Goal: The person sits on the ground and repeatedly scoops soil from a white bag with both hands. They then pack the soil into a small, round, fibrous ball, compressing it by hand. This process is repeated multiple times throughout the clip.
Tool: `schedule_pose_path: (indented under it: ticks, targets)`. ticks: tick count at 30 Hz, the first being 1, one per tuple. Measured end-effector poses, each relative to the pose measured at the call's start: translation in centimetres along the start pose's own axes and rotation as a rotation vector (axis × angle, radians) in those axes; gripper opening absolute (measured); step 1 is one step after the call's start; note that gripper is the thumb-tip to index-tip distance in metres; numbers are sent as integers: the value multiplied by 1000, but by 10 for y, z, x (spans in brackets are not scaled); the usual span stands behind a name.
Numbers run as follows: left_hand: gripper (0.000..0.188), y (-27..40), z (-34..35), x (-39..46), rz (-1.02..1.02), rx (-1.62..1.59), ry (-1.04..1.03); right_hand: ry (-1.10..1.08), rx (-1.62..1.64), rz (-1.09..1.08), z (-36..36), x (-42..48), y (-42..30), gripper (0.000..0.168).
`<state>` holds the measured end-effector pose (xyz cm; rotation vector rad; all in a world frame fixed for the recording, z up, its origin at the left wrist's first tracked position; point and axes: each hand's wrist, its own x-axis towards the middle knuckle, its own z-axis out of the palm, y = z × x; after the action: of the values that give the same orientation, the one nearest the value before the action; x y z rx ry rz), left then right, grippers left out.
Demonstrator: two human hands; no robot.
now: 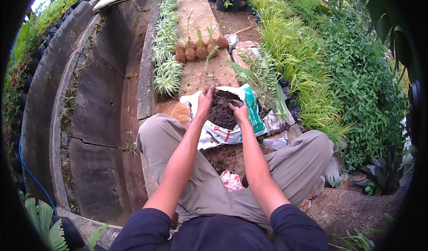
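Observation:
An open white-and-green plastic sack of dark potting soil lies between my knees, its mouth facing up. My left hand is at the left side of the mouth, fingertips near the far rim. Whether it grips the plastic is not clear. Over the right part of the soil is my right hand, its fingers spread and curled against the dirt, which darkens the fingertips of both hands. A tuft of loose brown coconut fibre sits left of the sack. Beyond it stand several fibre-wrapped root balls with small green fern fronds.
Potted spider plants line the left edge of the stone path. Further left drops a deep concrete drainage channel. Rocks, a fern and yellow-green grasses border the right. A red-and-white packet lies between my legs.

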<state>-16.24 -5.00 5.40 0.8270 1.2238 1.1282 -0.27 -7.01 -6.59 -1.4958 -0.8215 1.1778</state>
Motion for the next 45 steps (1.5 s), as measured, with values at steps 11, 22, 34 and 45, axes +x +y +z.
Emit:
schedule_pose_path:
  ticks: [11,22,34,45]
  targets:
    - [44,8,-26,-5,-27,2,49,181,-448,-46,15,-14,-8,54]
    - [50,12,-27,-12,-35,43,54,26,-396,-113,5,-7,-3,67]
    - [49,-9,-34,0,-66,81,61,132,-633,-146,4,-26,-12,54]
    - [46,-31,-26,19,-22,176,40,-56,-108,143,-13,11,11,51]
